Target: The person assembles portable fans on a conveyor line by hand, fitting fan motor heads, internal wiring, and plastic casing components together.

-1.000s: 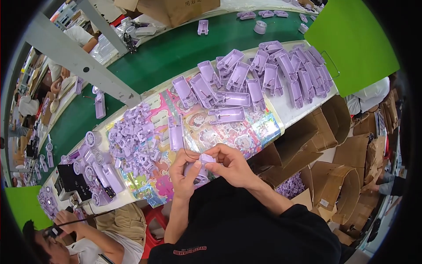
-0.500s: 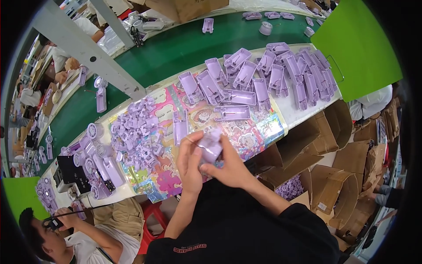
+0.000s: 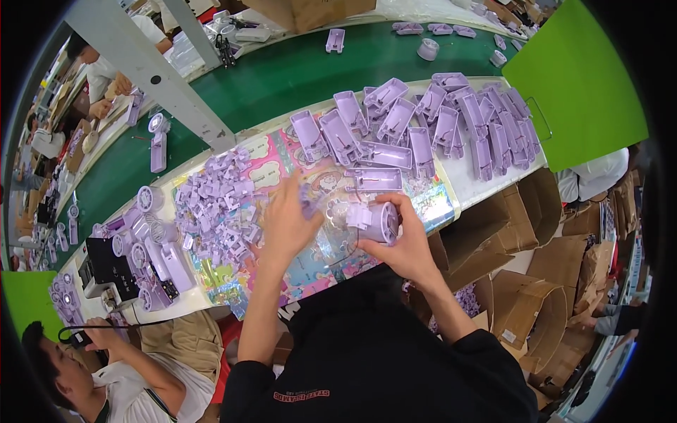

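My right hand (image 3: pixel 409 247) grips a light purple round cup-shaped housing (image 3: pixel 383 223) with its open end turned to the right. A small purple bracket (image 3: pixel 359 215) sits against the housing's left side, and a thin dark wire trails below. My left hand (image 3: pixel 287 224) is over the patterned mat (image 3: pixel 335 243), blurred by motion. Some purple plastic (image 3: pixel 308 201) shows at its fingertips; whether it is held cannot be told. Left of that hand lies a heap of small purple brackets (image 3: pixel 215 201). Beyond both hands are several purple handle shells (image 3: pixel 384 154), some with red wires.
A green conveyor belt (image 3: pixel 282 88) runs behind the table, carrying scattered purple parts. A metal post (image 3: pixel 151 77) rises at the left. Assembled purple units (image 3: pixel 169 264) stand beside a black box (image 3: pixel 109 271). Cardboard boxes (image 3: pixel 529 310) are at the right; a person (image 3: pixel 127 374) sits at lower left.
My hands have parted: the left moved away to the left and forward, while the right drew the housing rightward, turning its open end into view. The lone handle shell near my left hand is now mostly covered.
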Motion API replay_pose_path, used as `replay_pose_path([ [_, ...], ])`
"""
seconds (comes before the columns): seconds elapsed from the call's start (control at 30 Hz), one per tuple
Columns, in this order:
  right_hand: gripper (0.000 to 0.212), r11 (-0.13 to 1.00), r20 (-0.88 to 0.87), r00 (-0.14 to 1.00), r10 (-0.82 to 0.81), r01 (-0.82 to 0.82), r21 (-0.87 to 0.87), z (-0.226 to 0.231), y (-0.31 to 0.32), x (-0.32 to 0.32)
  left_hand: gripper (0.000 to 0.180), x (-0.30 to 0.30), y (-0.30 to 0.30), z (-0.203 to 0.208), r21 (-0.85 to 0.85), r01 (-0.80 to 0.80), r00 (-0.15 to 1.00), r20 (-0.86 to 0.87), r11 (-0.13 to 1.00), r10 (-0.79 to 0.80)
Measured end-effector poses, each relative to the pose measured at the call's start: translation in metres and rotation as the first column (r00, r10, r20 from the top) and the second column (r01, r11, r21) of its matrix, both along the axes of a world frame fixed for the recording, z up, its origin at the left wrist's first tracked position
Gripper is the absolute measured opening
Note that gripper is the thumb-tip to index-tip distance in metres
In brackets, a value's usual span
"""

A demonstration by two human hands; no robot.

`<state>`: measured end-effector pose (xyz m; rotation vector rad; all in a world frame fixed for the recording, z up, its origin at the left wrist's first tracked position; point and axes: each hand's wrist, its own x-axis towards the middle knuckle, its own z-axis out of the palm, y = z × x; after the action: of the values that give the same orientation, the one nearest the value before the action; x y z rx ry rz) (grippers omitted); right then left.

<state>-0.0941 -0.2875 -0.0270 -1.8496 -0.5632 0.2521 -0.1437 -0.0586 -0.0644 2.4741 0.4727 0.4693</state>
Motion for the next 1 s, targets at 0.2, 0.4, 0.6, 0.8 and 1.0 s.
replay_pose_path([
  [0.2, 0.067, 0.978, 0.517, 0.840, 0.166, -0.074, -0.193, 0.023, -0.001, 0.017, 0.064, -0.020, 0.003, 0.042, -0.380, 0.493, 0.859, 0.071, 0.783, -0.506],
  [0.4, 0.075, 0.934, 0.637, 0.705, 0.312, -0.105, -0.341, 0.036, 0.009, 0.018, 0.060, -0.027, -0.002, 0.053, -0.432, 0.437, 0.873, -0.007, 0.789, -0.487],
  [0.6, 0.077, 0.892, 0.693, 0.600, 0.399, -0.079, -0.444, 0.040, 0.013, 0.016, 0.061, -0.029, -0.003, 0.062, -0.300, 0.426, 0.879, -0.086, 0.853, -0.469],
  [0.8, 0.067, 0.883, 0.728, 0.554, 0.404, -0.030, -0.468, 0.042, 0.018, 0.013, 0.054, -0.030, 0.001, 0.061, -0.398, 0.447, 0.866, -0.030, 0.801, -0.498],
  [1.0, 0.060, 0.891, 0.762, 0.520, 0.387, 0.000, -0.453, 0.043, 0.020, 0.012, 0.049, -0.030, -0.006, 0.057, -0.589, 0.321, 0.918, 0.003, 0.742, -0.395],
])
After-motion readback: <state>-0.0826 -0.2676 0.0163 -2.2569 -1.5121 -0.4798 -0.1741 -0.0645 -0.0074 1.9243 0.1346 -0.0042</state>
